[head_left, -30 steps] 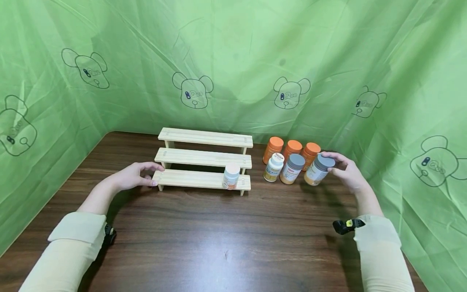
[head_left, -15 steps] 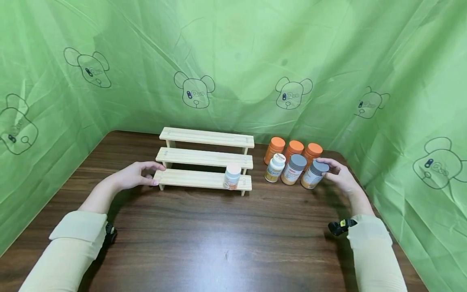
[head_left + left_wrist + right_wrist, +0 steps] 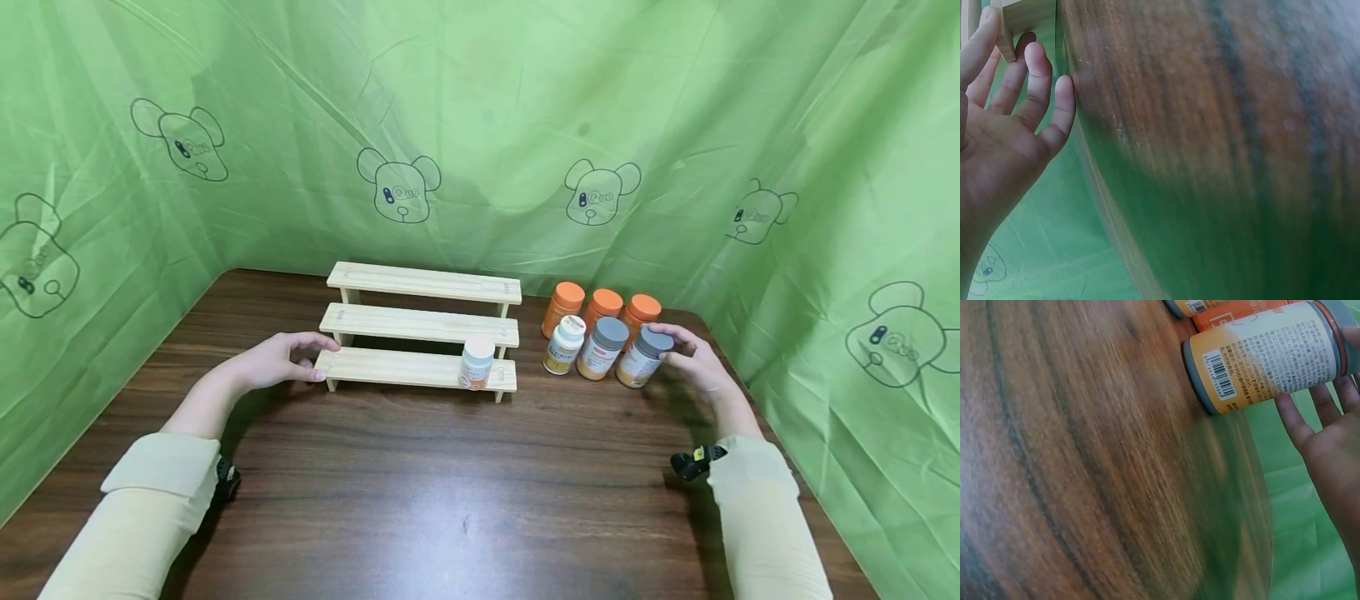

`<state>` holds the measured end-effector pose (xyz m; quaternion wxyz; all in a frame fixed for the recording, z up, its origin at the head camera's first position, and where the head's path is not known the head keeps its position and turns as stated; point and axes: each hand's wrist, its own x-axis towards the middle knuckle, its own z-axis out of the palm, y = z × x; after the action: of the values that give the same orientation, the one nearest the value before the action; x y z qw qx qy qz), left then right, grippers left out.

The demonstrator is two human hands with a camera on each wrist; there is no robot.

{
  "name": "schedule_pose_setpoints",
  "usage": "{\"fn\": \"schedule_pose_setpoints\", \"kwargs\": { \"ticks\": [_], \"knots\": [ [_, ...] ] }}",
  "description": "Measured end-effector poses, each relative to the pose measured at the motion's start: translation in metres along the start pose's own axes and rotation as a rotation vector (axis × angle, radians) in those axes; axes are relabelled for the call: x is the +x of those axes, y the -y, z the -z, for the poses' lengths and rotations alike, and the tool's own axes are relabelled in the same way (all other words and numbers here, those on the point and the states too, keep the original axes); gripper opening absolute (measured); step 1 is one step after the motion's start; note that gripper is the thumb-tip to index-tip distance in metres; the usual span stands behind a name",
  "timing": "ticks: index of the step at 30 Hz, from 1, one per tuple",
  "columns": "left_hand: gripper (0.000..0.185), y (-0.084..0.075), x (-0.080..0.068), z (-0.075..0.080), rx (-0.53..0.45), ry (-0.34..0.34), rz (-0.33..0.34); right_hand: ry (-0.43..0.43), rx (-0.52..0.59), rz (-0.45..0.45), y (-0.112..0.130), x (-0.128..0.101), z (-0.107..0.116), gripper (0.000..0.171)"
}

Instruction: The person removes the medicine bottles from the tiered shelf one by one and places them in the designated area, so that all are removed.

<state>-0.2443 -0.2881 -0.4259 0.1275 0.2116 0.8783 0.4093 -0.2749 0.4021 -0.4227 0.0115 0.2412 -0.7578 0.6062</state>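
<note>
My right hand (image 3: 696, 362) grips the grey lid of a pill bottle (image 3: 639, 363) that stands on the table at the right end of the front row. In the right wrist view this bottle (image 3: 1266, 357) shows a barcode and an orange-and-white label. At the left, my left hand (image 3: 276, 362) holds the left end of the lowest step of a three-step wooden display stand (image 3: 397, 367), thumb at its front edge. The left wrist view has the fingers (image 3: 1037, 78) curled by the stand's end. A small white-capped bottle (image 3: 477, 363) stands on the lowest step's right part.
Another grey-lidded bottle (image 3: 602, 350) and a white bottle (image 3: 563, 346) stand left of the held one. Behind them are three orange bottles (image 3: 561, 310). The brown wooden table (image 3: 450, 483) meets green curtains (image 3: 480, 125) at the back and sides.
The right hand has brought the grey-lidded bottle left and toward the front, from tilted to standing beside the other grey-lidded one. The left hand stays at the stand.
</note>
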Motion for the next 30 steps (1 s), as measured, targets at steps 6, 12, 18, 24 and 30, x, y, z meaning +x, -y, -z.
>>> {"fn": "schedule_pose_setpoints", "kwargs": {
  "ticks": [6,12,18,24,30],
  "knots": [
    [0.05,-0.002,-0.001,0.0,-0.015,-0.003,-0.005,0.013,0.067,0.009,-0.001,0.0,-0.001,0.046],
    [0.049,-0.003,-0.002,0.0,-0.032,0.0,-0.017,0.037,0.058,0.061,0.008,0.001,0.002,0.049],
    [0.049,-0.002,-0.002,0.001,-0.038,0.003,-0.023,0.024,0.007,0.058,0.026,0.003,0.004,0.049],
    [0.049,-0.004,-0.002,0.001,-0.038,0.002,-0.019,0.045,0.012,0.108,0.046,0.007,0.0,0.05],
    [0.049,-0.005,-0.003,0.0,-0.025,-0.006,-0.016,0.042,0.026,0.131,0.069,0.012,-0.01,0.05]
  ]
}}
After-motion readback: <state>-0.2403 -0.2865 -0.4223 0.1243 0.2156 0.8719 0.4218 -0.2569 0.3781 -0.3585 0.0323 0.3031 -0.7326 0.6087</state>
